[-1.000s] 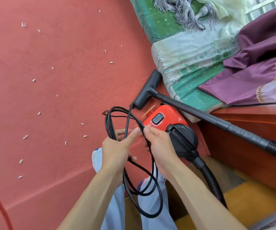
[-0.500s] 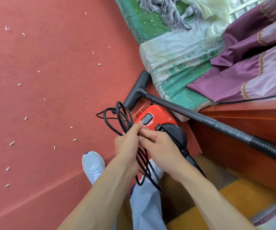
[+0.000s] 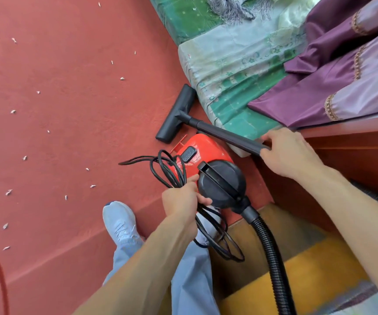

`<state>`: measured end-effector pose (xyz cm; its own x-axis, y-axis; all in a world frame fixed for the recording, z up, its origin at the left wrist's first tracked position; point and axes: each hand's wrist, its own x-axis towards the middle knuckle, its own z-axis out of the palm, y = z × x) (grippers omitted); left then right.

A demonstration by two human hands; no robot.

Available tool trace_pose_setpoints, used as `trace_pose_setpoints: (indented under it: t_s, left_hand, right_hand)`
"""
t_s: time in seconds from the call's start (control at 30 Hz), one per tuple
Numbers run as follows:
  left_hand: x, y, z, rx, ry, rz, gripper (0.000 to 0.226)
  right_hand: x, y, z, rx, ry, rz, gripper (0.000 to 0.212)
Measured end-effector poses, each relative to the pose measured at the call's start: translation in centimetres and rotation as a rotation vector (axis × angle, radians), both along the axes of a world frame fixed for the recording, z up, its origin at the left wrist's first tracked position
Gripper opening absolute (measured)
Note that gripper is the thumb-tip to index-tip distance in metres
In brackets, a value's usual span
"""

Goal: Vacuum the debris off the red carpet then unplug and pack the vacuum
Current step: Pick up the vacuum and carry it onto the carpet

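Left hand (image 3: 183,202) gripped bundled black power cord (image 3: 180,181): limp, loops apt to slip. Right hand (image 3: 290,153) closed round rigid black plastic wand (image 3: 226,134). Small red-and-black canister vacuum (image 3: 206,153) sat on red carpet (image 3: 70,110) near white scraps (image 3: 122,78). Probably light; black top handle (image 3: 219,181) looked best hold.

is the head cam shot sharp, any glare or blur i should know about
Head view: soft, even light, faint shadows only; a pale sheen on the red vacuum; the white scraps on the carpet look crisp; the bottom right corner is smeared; the wide lens stretches the forearms toward the lower edge.
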<state>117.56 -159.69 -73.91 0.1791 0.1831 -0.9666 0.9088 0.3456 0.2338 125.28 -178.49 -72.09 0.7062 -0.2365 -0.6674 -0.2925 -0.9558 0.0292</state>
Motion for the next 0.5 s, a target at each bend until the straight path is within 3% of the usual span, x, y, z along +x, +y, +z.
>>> trace_pose_setpoints:
  t_s: [0.13,0.37,0.5]
  left_hand:
    - [-1.2,-2.4,-2.0,0.035,0.042,0.044,0.027]
    - [-0.7,-6.1,-6.3,0.103,0.107,-0.013,0.014]
    - [-0.8,-7.4,-8.8,0.142,0.153,-0.020,0.037]
  right_hand:
    - [0.0,0.2,-1.6,-0.052,0.242,0.045,0.054]
    - [-1.1,-0.4,-3.2,-0.050,0.283,0.198,0.053]
    - [-1.2,-0.7,-3.8,-0.004,0.318,0.274,0.056]
